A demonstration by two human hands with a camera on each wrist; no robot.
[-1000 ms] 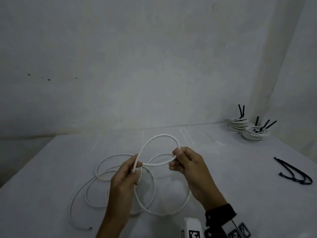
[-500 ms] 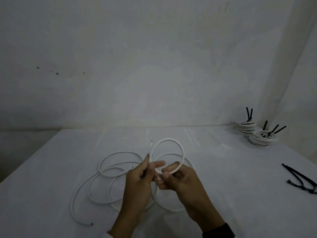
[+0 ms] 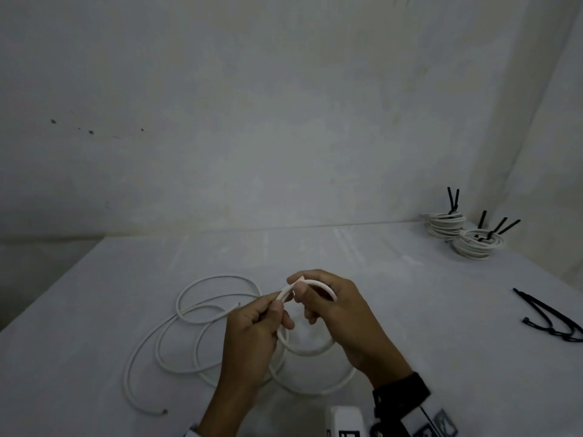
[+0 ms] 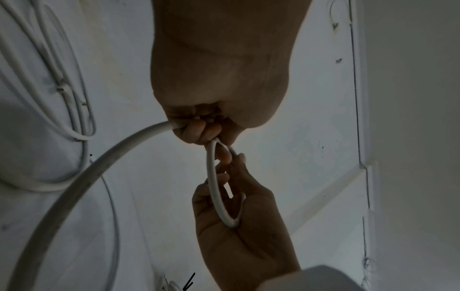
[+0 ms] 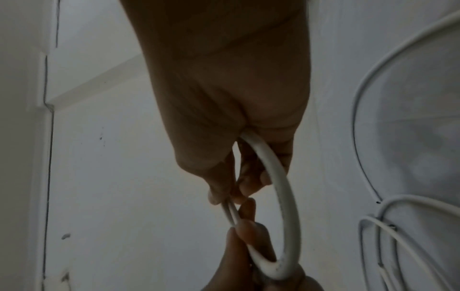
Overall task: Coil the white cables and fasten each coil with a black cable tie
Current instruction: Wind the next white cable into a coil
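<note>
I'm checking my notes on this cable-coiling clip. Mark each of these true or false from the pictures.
1. Both hands hold the white cable. True: left hand, right hand.
2. Finished coils sit at the table's far right. True.
3. Those coils have no ties. False: black ties stick up from them.
4. The loose black ties lie left of the hands. False: right.
5. The whole cable is off the table. False: loops lie there.

A pale worktop [image 3: 410,310] meets the wall at its far edge. Loose loops of white cable [image 3: 195,329] sprawl on its left half. In the far right corner sit two finished coils [image 3: 446,223] [image 3: 478,244], just beside each other, each bound with black ties. A bunch of loose black cable ties [image 3: 555,320] lies near the right edge
</note>
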